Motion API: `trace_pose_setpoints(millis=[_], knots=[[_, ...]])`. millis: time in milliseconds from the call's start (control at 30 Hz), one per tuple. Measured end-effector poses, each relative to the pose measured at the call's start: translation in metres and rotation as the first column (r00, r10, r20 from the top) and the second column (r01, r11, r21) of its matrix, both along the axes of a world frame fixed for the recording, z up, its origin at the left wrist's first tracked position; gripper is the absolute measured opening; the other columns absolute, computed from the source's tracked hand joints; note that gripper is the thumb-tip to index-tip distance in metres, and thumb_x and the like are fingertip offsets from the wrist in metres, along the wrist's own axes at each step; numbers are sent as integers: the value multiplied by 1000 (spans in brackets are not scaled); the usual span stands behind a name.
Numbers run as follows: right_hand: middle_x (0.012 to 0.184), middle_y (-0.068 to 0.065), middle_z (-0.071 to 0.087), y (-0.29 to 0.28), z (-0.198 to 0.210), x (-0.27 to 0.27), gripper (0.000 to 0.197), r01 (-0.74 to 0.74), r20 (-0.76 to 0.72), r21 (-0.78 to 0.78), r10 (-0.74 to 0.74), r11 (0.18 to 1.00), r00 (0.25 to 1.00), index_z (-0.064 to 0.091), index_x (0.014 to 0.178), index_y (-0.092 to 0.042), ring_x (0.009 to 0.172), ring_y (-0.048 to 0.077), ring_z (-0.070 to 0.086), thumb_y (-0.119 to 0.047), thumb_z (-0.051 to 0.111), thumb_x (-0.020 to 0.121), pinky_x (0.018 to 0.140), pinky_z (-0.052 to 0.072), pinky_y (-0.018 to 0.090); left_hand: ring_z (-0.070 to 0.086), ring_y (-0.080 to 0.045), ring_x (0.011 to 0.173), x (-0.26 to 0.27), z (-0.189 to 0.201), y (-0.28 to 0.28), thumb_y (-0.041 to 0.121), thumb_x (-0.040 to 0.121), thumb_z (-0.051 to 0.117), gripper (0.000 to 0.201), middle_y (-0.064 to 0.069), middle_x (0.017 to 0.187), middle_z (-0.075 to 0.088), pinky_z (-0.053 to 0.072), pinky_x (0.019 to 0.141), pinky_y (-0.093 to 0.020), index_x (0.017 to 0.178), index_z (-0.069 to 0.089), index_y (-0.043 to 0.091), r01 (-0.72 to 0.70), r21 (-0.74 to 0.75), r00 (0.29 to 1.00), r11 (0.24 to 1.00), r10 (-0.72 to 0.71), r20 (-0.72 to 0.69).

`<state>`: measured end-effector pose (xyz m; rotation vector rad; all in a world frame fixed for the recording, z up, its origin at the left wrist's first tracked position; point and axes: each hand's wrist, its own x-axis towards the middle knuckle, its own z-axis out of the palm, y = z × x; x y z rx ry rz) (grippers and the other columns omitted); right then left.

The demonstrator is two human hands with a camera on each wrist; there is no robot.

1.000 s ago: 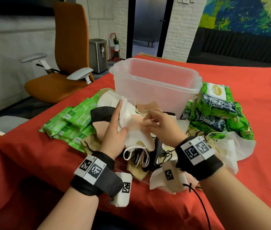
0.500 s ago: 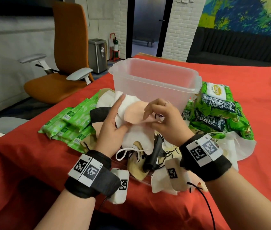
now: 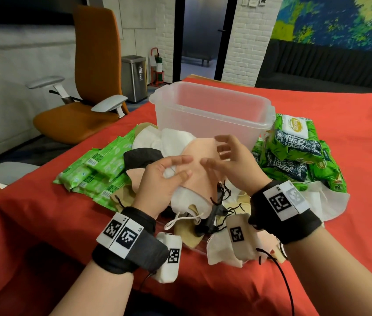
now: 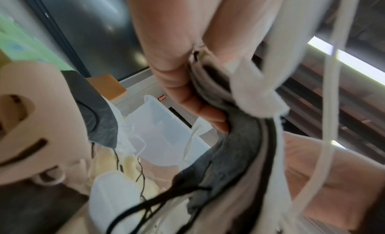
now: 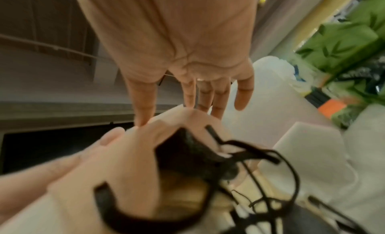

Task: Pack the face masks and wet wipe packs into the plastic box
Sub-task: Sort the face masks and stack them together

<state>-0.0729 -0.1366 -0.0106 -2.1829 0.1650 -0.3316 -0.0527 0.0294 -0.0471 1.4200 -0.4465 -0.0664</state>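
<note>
Gathering step: left hand (image 3: 162, 179) pinches a stack of face masks (image 3: 194, 176) above the surface pile; right hand (image 3: 230, 160) spread, holding nothing. Plastic box (image 3: 212, 115) looks empty. Next: drop the stack in.

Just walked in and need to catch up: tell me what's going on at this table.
A person is gathering face masks. Their left hand grips a stack of masks with a peach mask on top, while the right hand hovers open beside it. The clear plastic box behind looks empty; green wet wipe packs lie on both sides of it.
</note>
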Motion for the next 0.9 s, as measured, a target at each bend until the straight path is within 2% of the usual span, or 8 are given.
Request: trace_pose_setpoints(millis=[133,233,333,433,600,733,800,900], knots=[[71,3,56,-5,2,-2,29,45,134,248,-80,968,988,64,91,-6,66,17,50,-6,80,67,64,45,32,55,15,92,2,-2,1,-3,79,67,35,15,102,62,42,91,-10,96,61,27,-34,45,997,998,30,77],[69,11,59,-5,4,-7,15,-7,156,307,-43,952,987,63,75,0,63,18,50,-1,77,70,58,44,28,53,15,98,4,-4,0,-1,82,64,40,14,110,59,40,89,-8,104,57,31,-29,72,994,997,21,109],[71,12,55,-9,4,-6,22,-8,154,321,-44,947,987,50,69,-10,66,19,48,2,65,81,56,40,30,55,-3,112,5,-7,-2,1,88,58,38,8,118,61,43,100,-27,107,59,34,2,56,998,998,-5,58],[75,12,51,-14,5,-4,17,34,209,341,-111,939,972,46,77,-10,71,19,44,2,55,86,60,35,33,50,-14,123,7,-9,-2,0,88,59,41,6,122,59,36,109,-43,109,59,35,-23,87,998,996,19,53],[78,12,58,-18,26,-12,18,-157,361,359,18,920,932,51,97,-12,75,21,53,4,53,89,65,46,33,51,-9,119,8,-6,0,-4,85,59,46,12,117,60,36,109,-39,106,57,37,-46,83,996,995,39,83],[72,19,45,-20,40,-9,68,-342,101,73,334,937,937,33,136,-26,69,23,47,-1,65,82,63,42,35,60,-4,102,5,-4,-2,-14,82,53,55,11,106,67,47,89,-23,105,58,35,33,86,991,996,-44,126],[74,15,46,-19,43,-1,81,-353,-25,-49,352,934,936,24,144,-20,69,21,49,-6,70,79,63,43,31,62,1,85,2,-3,-3,-10,80,51,47,15,87,70,47,77,-16,100,60,31,82,117,987,990,-97,126],[74,-1,54,-19,47,9,85,-354,-141,-139,336,925,931,24,146,-13,69,8,55,-11,73,76,65,47,20,61,1,88,0,-2,-2,6,71,50,38,17,87,69,46,82,-14,96,63,32,89,204,974,975,-128,185]])
